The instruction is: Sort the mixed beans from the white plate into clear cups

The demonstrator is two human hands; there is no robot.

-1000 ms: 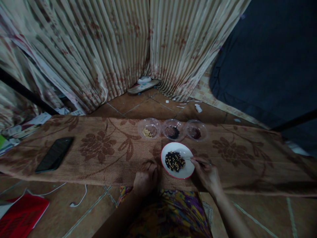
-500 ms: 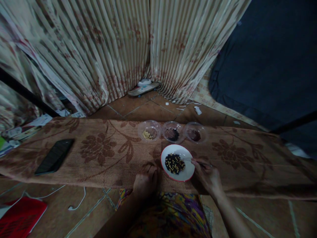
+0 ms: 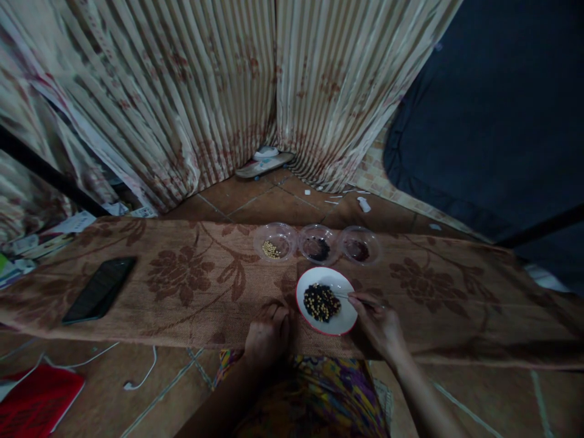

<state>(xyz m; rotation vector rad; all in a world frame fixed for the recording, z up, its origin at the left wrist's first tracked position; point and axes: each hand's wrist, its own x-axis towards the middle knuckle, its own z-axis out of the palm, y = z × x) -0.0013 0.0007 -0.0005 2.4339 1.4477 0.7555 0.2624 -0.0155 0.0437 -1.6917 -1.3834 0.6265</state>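
Note:
A white bowl [image 3: 344, 316] with a red rim holds a mix of black and yellowish beans [image 3: 322, 302]. Over its right side, my right hand [image 3: 381, 325] pinches slim metal tweezers [image 3: 342, 295], whose tips reach the edge of the beans. My left hand [image 3: 268, 331] rests on the cloth just left of the bowl, fingers curled in and nothing visible in them. Behind the bowl, three clear plastic cups stand in a row: the left cup [image 3: 287, 237] has yellowish beans, the middle cup [image 3: 310, 232] black ones, the right cup [image 3: 371, 240] dark red ones.
A brown flowered cloth [image 3: 219, 316] covers the long, narrow table. Toward its left end lies a black phone [image 3: 99, 289]. On the floor are a red bag [image 3: 41, 398] and a white cable [image 3: 141, 383]. Striped curtains [image 3: 219, 91] hang beyond the table.
My right hand has shifted slightly to the left with the tweezers, bringing them a bit closer over the bowl. My left hand stays in place.

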